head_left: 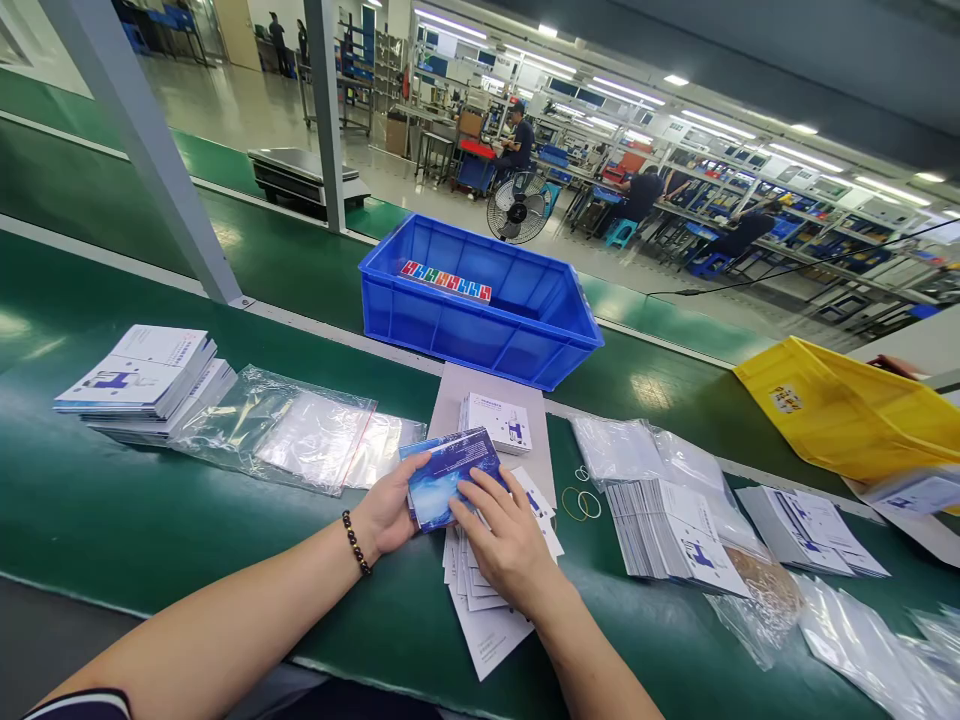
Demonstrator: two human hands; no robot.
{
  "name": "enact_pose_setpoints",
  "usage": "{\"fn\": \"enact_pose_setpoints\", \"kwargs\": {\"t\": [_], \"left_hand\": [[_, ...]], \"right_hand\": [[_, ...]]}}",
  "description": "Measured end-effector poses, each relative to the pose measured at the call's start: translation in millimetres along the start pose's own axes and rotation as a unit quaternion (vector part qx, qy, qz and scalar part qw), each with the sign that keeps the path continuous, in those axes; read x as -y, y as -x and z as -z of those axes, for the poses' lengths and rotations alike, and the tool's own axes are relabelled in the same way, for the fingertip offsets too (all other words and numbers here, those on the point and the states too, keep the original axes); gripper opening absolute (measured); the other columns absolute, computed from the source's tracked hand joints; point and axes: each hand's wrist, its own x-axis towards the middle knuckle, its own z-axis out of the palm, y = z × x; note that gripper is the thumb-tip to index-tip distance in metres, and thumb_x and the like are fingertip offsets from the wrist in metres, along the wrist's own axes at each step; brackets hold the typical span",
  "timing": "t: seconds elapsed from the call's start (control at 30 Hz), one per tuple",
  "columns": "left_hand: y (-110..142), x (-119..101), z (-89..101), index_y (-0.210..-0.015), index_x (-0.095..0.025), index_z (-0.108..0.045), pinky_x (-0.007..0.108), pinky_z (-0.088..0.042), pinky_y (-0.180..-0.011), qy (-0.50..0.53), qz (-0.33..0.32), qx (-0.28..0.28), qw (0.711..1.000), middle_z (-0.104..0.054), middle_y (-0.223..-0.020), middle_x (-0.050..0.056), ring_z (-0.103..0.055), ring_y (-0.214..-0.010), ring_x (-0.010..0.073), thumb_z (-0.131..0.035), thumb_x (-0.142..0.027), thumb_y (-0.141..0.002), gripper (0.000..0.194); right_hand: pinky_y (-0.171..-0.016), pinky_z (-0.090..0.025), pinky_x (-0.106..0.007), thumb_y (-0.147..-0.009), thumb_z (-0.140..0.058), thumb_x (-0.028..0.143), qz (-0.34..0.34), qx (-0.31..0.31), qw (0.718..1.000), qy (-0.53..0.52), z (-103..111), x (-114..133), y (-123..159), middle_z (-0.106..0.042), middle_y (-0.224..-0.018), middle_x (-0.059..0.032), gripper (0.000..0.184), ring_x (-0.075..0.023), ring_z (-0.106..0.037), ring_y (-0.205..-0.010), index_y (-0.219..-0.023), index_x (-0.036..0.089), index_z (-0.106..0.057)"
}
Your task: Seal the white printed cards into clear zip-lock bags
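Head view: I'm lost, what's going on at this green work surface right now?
A person has a blue booklet in both hands: the left hand grips its left side, while fingers of the right hand lie across its face. A pile of white papers is partly hidden behind the right hand. Just beyond the hands is a small white stack, in front of a blue bin. Clear plastic bags lie to the left.

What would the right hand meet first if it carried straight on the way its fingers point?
The blue booklet, on which the right hand seems to rest. Sliding on across it, up and leftward in the picture, it would probably meet the left hand next, though depth is unclear.
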Motion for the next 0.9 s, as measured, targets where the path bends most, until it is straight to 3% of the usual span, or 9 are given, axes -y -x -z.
{"fn": "enact_pose_setpoints", "kwargs": {"t": [0.1,0.2,0.3,0.37,0.43,0.57,0.7,0.8,0.9], "left_hand": [[0.6,1.7,-1.2,-0.111,-0.006,-0.053,0.030,-0.052,-0.071,0.010,0.008,0.001,1.000,-0.070,-0.083,0.011,-0.066,-0.073,0.0190,-0.048,-0.021,-0.083,0.031],[-0.8,1.2,1.0,-0.112,-0.007,-0.052,0.032,-0.052,-0.074,-0.001,-0.005,-0.015,1.000,-0.069,-0.087,0.011,-0.066,-0.077,0.0200,-0.052,-0.018,-0.081,0.034],[-1.7,-2.6,3.9,-0.119,-0.013,-0.048,0.035,-0.054,-0.066,-0.011,-0.019,-0.025,0.999,-0.067,-0.099,0.012,-0.065,-0.084,0.0250,-0.051,-0.034,-0.082,0.042],[-0.7,-6.1,3.7,-0.122,-0.017,-0.046,0.037,-0.055,-0.057,-0.014,-0.021,-0.009,1.000,-0.064,-0.106,0.014,-0.064,-0.086,0.0297,-0.046,-0.048,-0.082,0.051],[1.2,-8.7,1.4,-0.122,-0.018,-0.046,0.037,-0.054,-0.052,-0.012,-0.023,0.006,1.000,-0.062,-0.109,0.014,-0.064,-0.085,0.0313,-0.043,-0.052,-0.082,0.053],[2.2,-7.2,-2.9,-0.122,-0.017,-0.046,0.038,-0.054,-0.057,-0.009,-0.021,-0.014,1.000,-0.065,-0.102,0.013,-0.065,-0.082,0.0284,-0.041,-0.040,-0.085,0.043],[-2.7,-1.2,3.7,-0.119,-0.012,-0.049,0.035,-0.053,-0.068,-0.007,0.002,-0.030,1.000,-0.068,-0.096,0.013,-0.065,-0.084,0.0251,-0.046,-0.031,-0.084,0.040],[-4.5,-0.4,11.0,-0.122,-0.011,-0.046,0.034,-0.053,-0.068,-0.019,0.006,-0.016,1.000,-0.068,-0.093,0.013,-0.065,-0.083,0.0252,-0.053,-0.024,-0.079,0.045],[-2.0,-3.7,12.2,-0.126,-0.010,-0.040,0.037,-0.054,-0.066,-0.026,-0.007,0.020,0.999,-0.066,-0.097,0.016,-0.065,-0.084,0.0283,-0.054,-0.025,-0.078,0.052]], "right_hand": [[-0.091,-0.042,-0.048,-0.080,-0.045,0.005,0.037,-0.020,0.999,-0.029,4.5,0.6,-0.7,-0.068,-0.093,-0.0081,0.023,-0.0225,-0.059,-0.097,-0.095,0.014,-0.060],[-0.086,-0.046,-0.044,-0.077,-0.046,0.002,0.027,-0.068,0.994,-0.079,23.3,-1.9,1.0,-0.067,-0.087,-0.0080,0.027,-0.0199,-0.061,-0.089,-0.099,0.015,-0.057],[-0.069,-0.050,-0.037,-0.075,-0.048,-0.001,-0.049,-0.112,0.985,-0.124,43.8,-11.8,6.2,-0.065,-0.080,-0.0068,0.037,-0.0177,-0.060,-0.077,-0.107,0.017,-0.054],[-0.061,-0.049,-0.032,-0.078,-0.046,0.001,-0.118,-0.082,0.977,-0.161,50.3,-22.6,10.9,-0.064,-0.080,-0.0065,0.035,-0.0166,-0.059,-0.072,-0.106,0.019,-0.056],[-0.060,-0.050,-0.030,-0.080,-0.046,0.007,-0.185,-0.019,0.963,-0.193,47.5,-32.9,14.9,-0.064,-0.083,-0.0072,0.026,-0.0170,-0.060,-0.073,-0.097,0.019,-0.061],[-0.064,-0.050,-0.030,-0.079,-0.052,0.021,-0.299,0.054,0.915,-0.265,21.3,-35.6,15.9,-0.065,-0.078,-0.0063,0.017,-0.0184,-0.062,-0.074,-0.074,0.018,-0.067],[-0.055,-0.048,-0.026,-0.080,-0.051,0.032,-0.415,0.055,0.829,-0.372,-2.0,-18.0,9.2,-0.063,-0.057,-0.0027,0.030,-0.0150,-0.059,-0.057,-0.057,0.016,-0.062],[-0.053,-0.047,-0.025,-0.078,-0.054,0.034,-0.476,-0.018,0.780,-0.406,-1.9,-12.5,7.9,-0.060,-0.052,-0.0015,0.031,-0.0139,-0.056,-0.052,-0.053,0.016,-0.058],[-0.053,-0.047,-0.025,-0.078,-0.055,0.032,-0.472,-0.146,0.761,-0.420,12.6,-21.5,13.1,-0.062,-0.064,-0.0021,0.018,-0.0146,-0.058,-0.059,-0.068,0.017,-0.060]]}}
